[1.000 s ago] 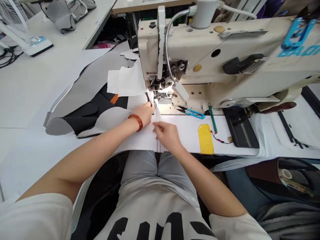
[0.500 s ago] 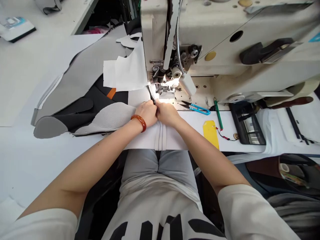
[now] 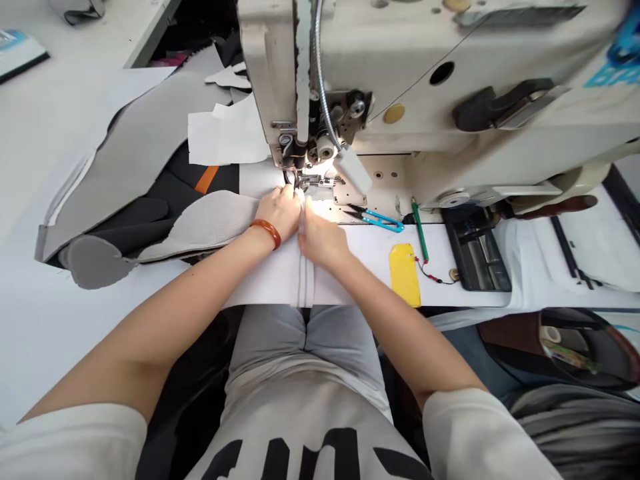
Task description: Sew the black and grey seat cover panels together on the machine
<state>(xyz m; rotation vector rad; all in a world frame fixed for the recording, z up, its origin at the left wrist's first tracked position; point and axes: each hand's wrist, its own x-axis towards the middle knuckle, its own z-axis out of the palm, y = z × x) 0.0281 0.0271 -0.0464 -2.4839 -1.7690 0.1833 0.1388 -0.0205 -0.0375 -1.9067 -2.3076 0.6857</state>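
My left hand (image 3: pixel 281 210), with an orange bangle on its wrist, and my right hand (image 3: pixel 319 237) lie side by side on a white fabric piece (image 3: pixel 280 280) that has a grey seam stripe (image 3: pixel 303 287) down its middle. Both hands press the fabric with fingers curled, just in front of the presser foot (image 3: pixel 300 181) of a cream industrial sewing machine (image 3: pixel 400 100). The fingertips are close to the needle area and are partly hidden by each other.
Grey and black cut fabric pieces (image 3: pixel 150 200) are stacked at the left. Blue thread snips (image 3: pixel 377 219), a green pen (image 3: pixel 419 230) and a yellow tag (image 3: pixel 404 273) lie right of my hands. A black tray (image 3: pixel 475 250) sits further right.
My right hand moved up from the table edge to beside my left hand at the presser foot. Both hands and the fabric have since edged closer to the needle; the view shifted.
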